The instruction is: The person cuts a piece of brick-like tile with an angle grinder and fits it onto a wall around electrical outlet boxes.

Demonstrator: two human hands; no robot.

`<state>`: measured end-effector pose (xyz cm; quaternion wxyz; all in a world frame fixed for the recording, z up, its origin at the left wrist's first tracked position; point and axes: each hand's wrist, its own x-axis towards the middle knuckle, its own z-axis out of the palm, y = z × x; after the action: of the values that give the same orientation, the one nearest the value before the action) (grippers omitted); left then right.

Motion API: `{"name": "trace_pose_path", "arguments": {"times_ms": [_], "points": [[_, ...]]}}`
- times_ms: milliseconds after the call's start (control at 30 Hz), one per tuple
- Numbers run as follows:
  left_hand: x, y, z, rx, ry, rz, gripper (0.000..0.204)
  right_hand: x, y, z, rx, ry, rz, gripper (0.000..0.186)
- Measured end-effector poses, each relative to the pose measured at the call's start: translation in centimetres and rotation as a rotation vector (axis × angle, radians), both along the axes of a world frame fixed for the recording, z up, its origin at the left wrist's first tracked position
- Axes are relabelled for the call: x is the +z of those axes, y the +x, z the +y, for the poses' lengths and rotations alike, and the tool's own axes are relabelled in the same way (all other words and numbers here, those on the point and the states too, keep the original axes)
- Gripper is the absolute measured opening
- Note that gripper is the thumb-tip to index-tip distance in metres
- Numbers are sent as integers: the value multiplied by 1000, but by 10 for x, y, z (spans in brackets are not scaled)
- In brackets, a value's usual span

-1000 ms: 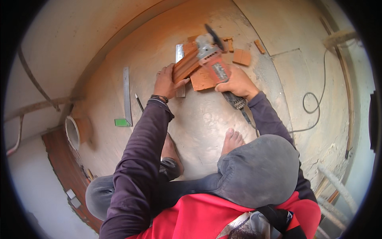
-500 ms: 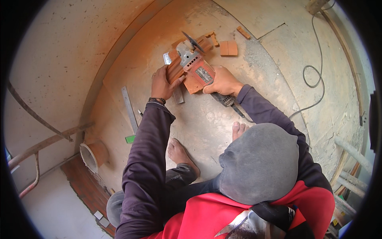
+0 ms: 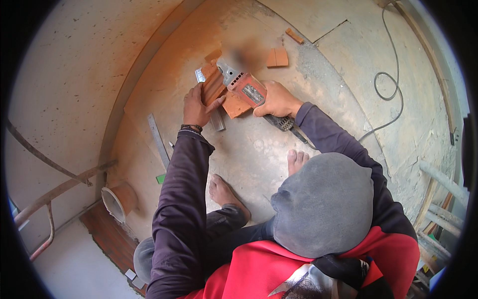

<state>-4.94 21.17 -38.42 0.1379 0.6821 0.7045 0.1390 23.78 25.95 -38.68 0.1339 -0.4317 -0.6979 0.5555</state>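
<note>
My right hand (image 3: 280,99) is wrapped round the red body of an angle grinder (image 3: 253,91), which points away to the upper left. A dark, reddish-brown blur hides its disc. My left hand (image 3: 198,107) grips the near end of a ridged terracotta piece (image 3: 214,84), with the thumb along one side and the fingers on the other. Beside it, below the grinder, lies a flat orange tile (image 3: 235,105). A metal bar (image 3: 217,121) sticks out from beneath these pieces, near my left thumb.
A scored orange tile (image 3: 277,57) and a small offcut (image 3: 295,36) lie farther off. To the left are a try square (image 3: 158,142) with a green handle and a round, hollow container (image 3: 119,199). The power cord (image 3: 377,133) loops at right. My bare feet (image 3: 226,194) are close by.
The grinder's dark disc, sharp before, is now lost in a blur, as are the offcuts behind it. Both hands keep their hold. The whole view has shifted slightly.
</note>
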Motion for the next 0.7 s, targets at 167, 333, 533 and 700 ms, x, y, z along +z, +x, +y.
{"name": "trace_pose_path", "arguments": {"times_ms": [167, 333, 533, 700], "points": [[3, 4, 1, 5, -2, -3, 82, -5, -1, 3, -10, 50, 0, 54], [2, 2, 1, -2, 2, 3, 82, -3, -3, 4, -27, 46, 18, 58], [4, 3, 0, 1, -8, -1, 82, -1, -2, 6, -7, 30, 20, 56], [3, 2, 1, 12, -29, -19, 81, 0, -3, 6, -17, 40, -11, 56]]}}
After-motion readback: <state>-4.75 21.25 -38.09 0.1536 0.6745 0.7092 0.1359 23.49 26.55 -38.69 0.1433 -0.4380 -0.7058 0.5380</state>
